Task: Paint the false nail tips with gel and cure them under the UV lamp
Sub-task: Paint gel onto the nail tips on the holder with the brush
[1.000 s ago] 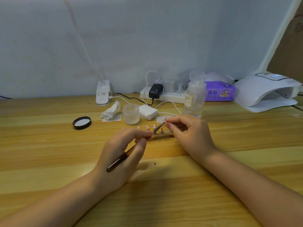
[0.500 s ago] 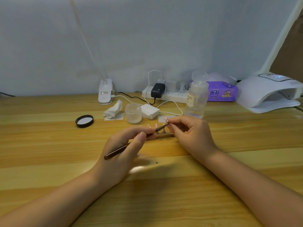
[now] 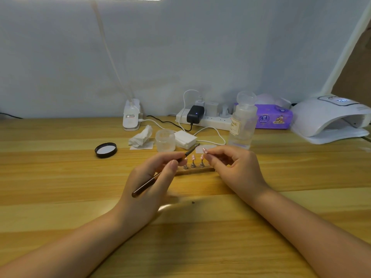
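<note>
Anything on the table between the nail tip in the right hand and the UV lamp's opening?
Mostly clear. The right hand pinches a nail tip; the clear bottle stands just left of a straight line to the UV lamp.

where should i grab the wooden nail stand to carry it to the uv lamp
Grip the wooden nail stand by its short ends, coming from the sides. The bar lies flat and long left to right, with painted tips upright on pegs along its top, so a grasp from above would smudge them.

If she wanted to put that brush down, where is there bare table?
Bare wood lies left of the black lid, and in front of the nail stand, between her forearms. Another patch lies right of the clear bottle, before the lamp. Around the jar, tissue and pads it is crowded.
</note>
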